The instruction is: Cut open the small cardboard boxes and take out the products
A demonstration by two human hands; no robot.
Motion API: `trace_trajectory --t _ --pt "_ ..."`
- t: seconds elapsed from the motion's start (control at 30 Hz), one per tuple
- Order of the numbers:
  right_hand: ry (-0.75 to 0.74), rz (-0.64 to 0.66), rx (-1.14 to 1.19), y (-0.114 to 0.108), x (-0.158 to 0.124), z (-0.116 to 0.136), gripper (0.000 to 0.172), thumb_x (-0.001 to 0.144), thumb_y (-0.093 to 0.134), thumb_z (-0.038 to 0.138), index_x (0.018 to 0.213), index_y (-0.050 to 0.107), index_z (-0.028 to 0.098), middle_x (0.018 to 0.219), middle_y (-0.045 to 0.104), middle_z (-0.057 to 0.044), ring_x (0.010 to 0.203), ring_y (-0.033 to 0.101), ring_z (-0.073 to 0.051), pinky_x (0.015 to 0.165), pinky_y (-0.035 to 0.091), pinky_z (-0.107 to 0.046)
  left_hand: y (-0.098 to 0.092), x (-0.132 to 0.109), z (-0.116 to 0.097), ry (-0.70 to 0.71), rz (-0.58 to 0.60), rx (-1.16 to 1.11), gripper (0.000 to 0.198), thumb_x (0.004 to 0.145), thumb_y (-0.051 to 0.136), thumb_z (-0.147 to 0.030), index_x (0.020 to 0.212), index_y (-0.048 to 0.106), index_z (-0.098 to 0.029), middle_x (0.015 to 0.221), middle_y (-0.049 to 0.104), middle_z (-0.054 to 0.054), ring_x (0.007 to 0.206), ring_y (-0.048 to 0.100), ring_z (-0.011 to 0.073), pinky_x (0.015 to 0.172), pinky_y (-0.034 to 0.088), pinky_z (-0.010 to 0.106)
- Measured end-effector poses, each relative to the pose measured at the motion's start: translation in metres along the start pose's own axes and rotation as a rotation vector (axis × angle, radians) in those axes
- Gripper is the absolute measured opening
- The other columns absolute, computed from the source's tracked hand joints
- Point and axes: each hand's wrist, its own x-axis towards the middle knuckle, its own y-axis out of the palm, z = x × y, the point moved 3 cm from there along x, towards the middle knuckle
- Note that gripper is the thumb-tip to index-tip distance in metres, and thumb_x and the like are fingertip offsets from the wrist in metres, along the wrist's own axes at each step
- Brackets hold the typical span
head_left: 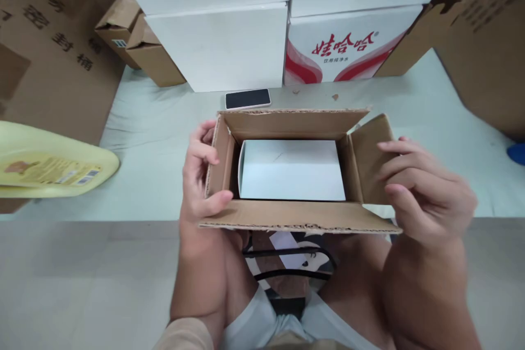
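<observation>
While my left hand (200, 175) grips the left side of the cardboard box (293, 213) at the counter (156, 142) edge, my right hand (422, 191) pinches its right flap (371, 156); a white box (292, 170) sits inside. I judge I'm closing it: side flaps fold inward first.
</observation>
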Motion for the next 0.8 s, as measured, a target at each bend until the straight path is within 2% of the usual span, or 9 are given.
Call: trace_trajectory --t 0.07,0.2,0.27,0.37,0.47,0.53,0.6,0.67,0.8 --pt "0.007 0.134 -0.119 -0.013 0.005 0.003 0.021 0.087 0.067 0.017 0.07 0.057 0.025 0.064 0.062 0.002 0.09 0.072 -0.021 0.101 0.053 -0.039 -0.009 -0.002 -0.002 0.036 -0.088 -0.167 0.066 0.063 0.074 -0.079 0.084 0.045 -0.025 0.147 0.049 0.007 0.14 0.05 0.0405 0.114 0.042 0.06" --pt "-0.08 0.442 -0.381 -0.021 0.036 0.026 0.019 0.096 0.06 0.035 0.079 0.064 0.027 0.074 0.072 0.001 0.076 0.071 -0.023 0.095 0.053 -0.046 -0.013 -0.007 -0.005 -0.001 -0.078 -0.275 0.05 0.065 0.083 -0.059 0.089 0.054 -0.026 0.147 0.051 0.011 0.141 0.051 0.0404 0.118 0.042 0.057" --pt "-0.157 0.572 -0.409 -0.003 0.058 0.043 0.018 0.097 0.059 0.038 0.086 0.068 0.027 0.079 0.074 0.0 0.066 0.067 -0.02 0.08 0.055 -0.042 -0.012 -0.009 -0.005 0.007 -0.063 -0.324 0.046 0.066 0.083 -0.047 0.099 0.056 -0.028 0.148 0.049 0.011 0.144 0.048 0.0386 0.116 0.046 0.054" --pt "-0.206 0.785 -0.292 0.055 0.087 0.06 0.016 0.094 0.061 0.024 0.103 0.073 0.027 0.094 0.077 -0.001 0.074 0.071 -0.018 0.062 0.054 -0.033 -0.011 -0.012 -0.003 0.034 -0.053 -0.377 0.054 0.069 0.075 -0.031 0.118 0.051 -0.031 0.153 0.046 0.011 0.145 0.048 0.0337 0.11 0.051 0.048" --pt "-0.318 0.973 -0.221 0.121 0.108 0.061 0.043 0.089 0.055 0.005 0.124 0.071 0.025 0.125 0.075 -0.005 0.108 0.074 -0.02 0.085 0.06 -0.034 -0.017 -0.013 0.0 0.041 -0.15 -0.325 0.054 0.067 0.068 -0.023 0.117 0.047 -0.027 0.15 0.05 0.012 0.139 0.053 0.0307 0.108 0.05 0.044" --pt "-0.434 1.067 -0.244 0.149 0.117 0.057 0.047 0.091 0.053 0.003 0.132 0.067 0.02 0.137 0.07 -0.009 0.126 0.068 -0.022 0.105 0.056 -0.039 -0.026 -0.013 0.001 -0.031 -0.262 -0.193 0.04 0.068 0.065 -0.025 0.106 0.051 -0.024 0.129 0.062 0.012 0.12 0.062 0.0284 0.097 0.053 0.041" --pt "-0.518 1.127 -0.295 0.163 0.123 0.052 0.047 0.094 0.053 0.006 0.137 0.064 0.018 0.137 0.07 -0.011 0.133 0.063 -0.024 0.113 0.05 -0.043 -0.034 -0.014 0.001 -0.171 -0.266 -0.038 0.017 0.074 0.061 -0.031 0.085 0.052 -0.022 0.091 0.066 0.006 0.085 0.063 0.0225 0.074 0.05 0.034" --pt "-0.564 1.156 -0.326 0.167 0.124 0.047 0.047 0.094 0.053 0.007 0.138 0.063 0.02 0.134 0.071 -0.01 0.136 0.061 -0.024 0.116 0.047 -0.045 -0.036 -0.014 0.001 -0.3 -0.181 0.059 0.025 0.081 0.056 -0.038 0.064 0.045 -0.022 0.061 0.052 0.0 0.059 0.05 0.0167 0.057 0.038 0.03" --pt "-0.585 1.189 -0.373 0.169 0.116 0.042 0.034 0.1 0.049 0.012 0.127 0.067 0.022 0.13 0.073 -0.009 0.133 0.062 -0.021 0.115 0.047 -0.041 -0.036 -0.015 0.003 -0.408 -0.219 0.112 0.041 0.084 0.052 -0.043 0.051 0.038 -0.022 0.048 0.043 0.0 0.05 0.046 0.0156 0.052 0.029 0.03"
